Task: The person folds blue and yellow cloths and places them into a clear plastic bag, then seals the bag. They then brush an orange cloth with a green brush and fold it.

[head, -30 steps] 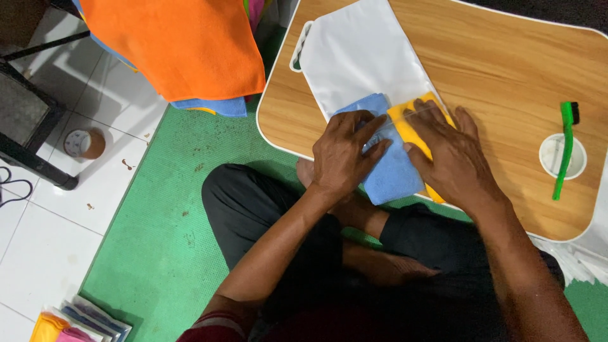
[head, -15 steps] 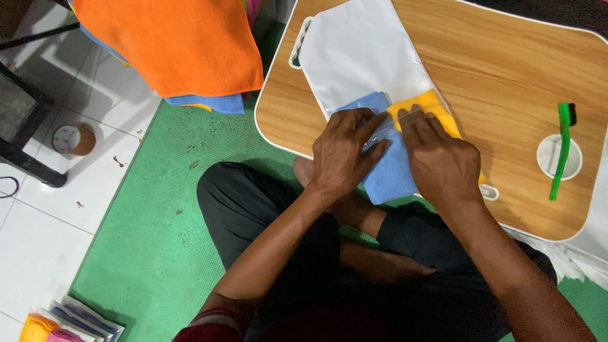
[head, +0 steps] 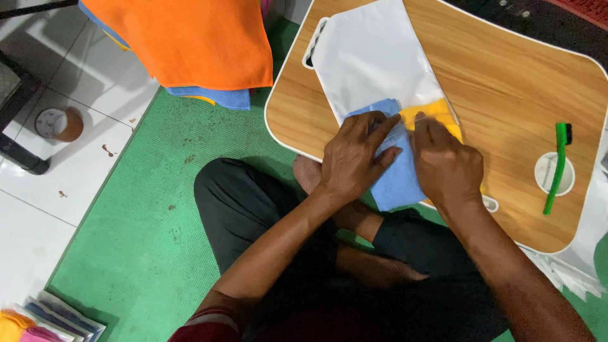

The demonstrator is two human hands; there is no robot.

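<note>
On the wooden tabletop point(head: 506, 82), both hands press flat, fingers spread, on cloths beside a white bag point(head: 373, 57): left hand point(head: 356, 155) on the blue cloth point(head: 396, 180), right hand point(head: 446, 166) over the yellow cloth point(head: 434, 113).

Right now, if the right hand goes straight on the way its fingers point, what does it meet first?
Probably the yellow cloth just ahead of the right hand, then the white bag beyond it. Both lie flat, so depth matters little.

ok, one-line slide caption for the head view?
Both hands, left and right, press blue cloth over yellow cloth on wooden lap table.
</note>
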